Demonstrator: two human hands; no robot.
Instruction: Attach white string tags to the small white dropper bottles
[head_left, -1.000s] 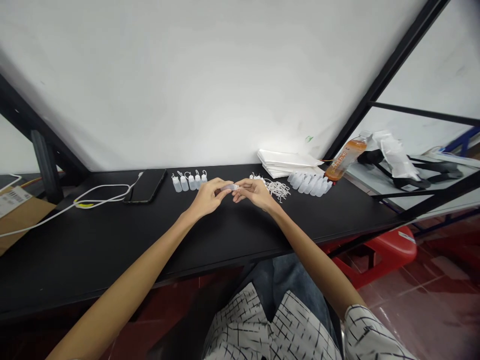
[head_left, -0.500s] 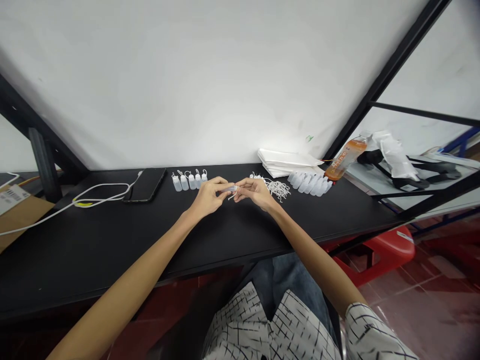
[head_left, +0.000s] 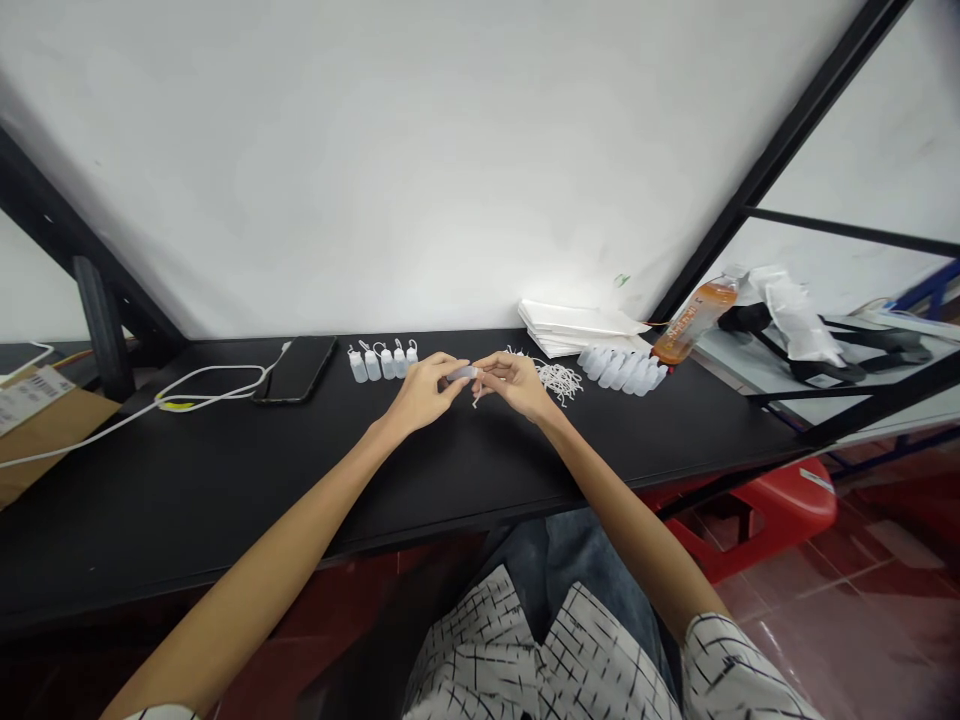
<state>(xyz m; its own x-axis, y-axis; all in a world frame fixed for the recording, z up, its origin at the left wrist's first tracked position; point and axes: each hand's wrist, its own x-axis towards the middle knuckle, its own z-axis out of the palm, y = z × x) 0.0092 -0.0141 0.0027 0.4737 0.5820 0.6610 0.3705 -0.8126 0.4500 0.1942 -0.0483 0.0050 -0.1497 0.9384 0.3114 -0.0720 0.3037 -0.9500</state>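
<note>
My left hand (head_left: 426, 392) is closed around a small translucent squeeze bottle (head_left: 459, 374), which lies sideways with its neck toward the right. At that neck my right hand (head_left: 517, 385) pinches a white cap with a thin strap, mostly hidden by the fingers; the strap's end hangs below. Left of my hands stand several capped bottles (head_left: 381, 364) in a row. A pile of white strapped caps (head_left: 561, 381) lies just right of my right hand. Beyond it, several uncapped-looking bottles (head_left: 621, 369) lie side by side.
On the black table (head_left: 262, 500) a phone (head_left: 298, 369) lies at left with a white cable (head_left: 202, 372). A cardboard box (head_left: 45, 425) is at the left edge. White sheets (head_left: 581, 328) and an orange drink bottle (head_left: 694, 318) are at back right. A red stool (head_left: 795, 505) stands below.
Both hands stay together at the bottle's neck, with the right fingers shifted slightly. The strap's end now hangs closer to the right hand. The whole view has shifted a little.
</note>
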